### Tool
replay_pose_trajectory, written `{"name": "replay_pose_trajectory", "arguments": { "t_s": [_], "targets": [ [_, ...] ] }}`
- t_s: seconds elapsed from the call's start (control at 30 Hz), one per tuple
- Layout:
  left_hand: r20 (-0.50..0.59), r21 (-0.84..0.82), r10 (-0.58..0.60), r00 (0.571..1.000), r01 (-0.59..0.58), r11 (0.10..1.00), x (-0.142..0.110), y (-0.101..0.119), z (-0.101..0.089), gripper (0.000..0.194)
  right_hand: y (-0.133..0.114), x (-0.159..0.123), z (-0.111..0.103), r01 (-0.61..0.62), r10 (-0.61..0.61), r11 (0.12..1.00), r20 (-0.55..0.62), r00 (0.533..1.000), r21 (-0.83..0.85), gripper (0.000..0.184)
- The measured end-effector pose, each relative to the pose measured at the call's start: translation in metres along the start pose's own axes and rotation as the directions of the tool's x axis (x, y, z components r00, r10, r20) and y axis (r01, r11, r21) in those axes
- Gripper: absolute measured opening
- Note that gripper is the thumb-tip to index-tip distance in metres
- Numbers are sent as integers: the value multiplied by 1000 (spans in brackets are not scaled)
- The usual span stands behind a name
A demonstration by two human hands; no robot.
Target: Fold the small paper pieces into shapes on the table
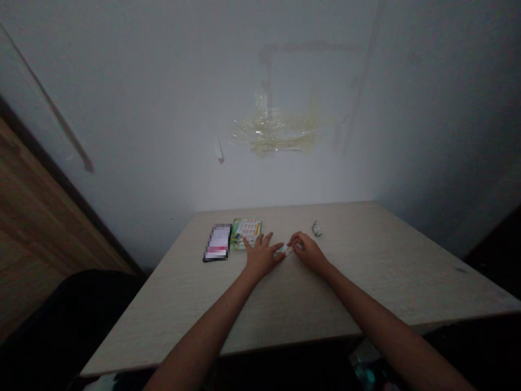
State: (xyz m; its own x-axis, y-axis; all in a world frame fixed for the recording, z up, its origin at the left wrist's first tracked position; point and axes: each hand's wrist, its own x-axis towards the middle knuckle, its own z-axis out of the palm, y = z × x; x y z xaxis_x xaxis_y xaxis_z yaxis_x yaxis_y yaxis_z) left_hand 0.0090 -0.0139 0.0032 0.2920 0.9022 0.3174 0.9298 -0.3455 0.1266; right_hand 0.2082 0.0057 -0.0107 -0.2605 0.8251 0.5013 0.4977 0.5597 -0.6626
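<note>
My left hand [262, 255] lies low over the table, its outer fingers spread towards a green and white printed paper packet [247, 228]. Its thumb and index finger hold down the left end of a small whitish piece of paper [287, 250]. At the other end of that piece, my right hand [308, 251] is closed, pinching it between thumb and fingertips. The piece is partly hidden by the fingers, so its exact shape is hard to make out. A small crumpled green and white scrap [316, 228] lies just beyond my right hand.
A phone [217, 242] with a blurred bright screen lies left of the packet. The pale wooden table [366, 260] meets a grey wall [171, 136] with tape stuck on it. A dark chair-like shape [81, 315] stands at the left.
</note>
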Motion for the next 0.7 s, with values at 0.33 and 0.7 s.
{"name": "replay_pose_trajectory", "arguments": {
  "t_s": [0.33, 0.7],
  "targets": [
    [-10, 25, -8, 1000, 9, 1000, 0, -1, 3, 42, 3, 7, 3, -32, 37, 996, 66, 997, -79, 11],
    [-39, 58, -9, 999, 11, 998, -1, 0, -2, 43, 2, 4, 4, 36, -28, 981, 41, 999, -191, 14]
  ]
}}
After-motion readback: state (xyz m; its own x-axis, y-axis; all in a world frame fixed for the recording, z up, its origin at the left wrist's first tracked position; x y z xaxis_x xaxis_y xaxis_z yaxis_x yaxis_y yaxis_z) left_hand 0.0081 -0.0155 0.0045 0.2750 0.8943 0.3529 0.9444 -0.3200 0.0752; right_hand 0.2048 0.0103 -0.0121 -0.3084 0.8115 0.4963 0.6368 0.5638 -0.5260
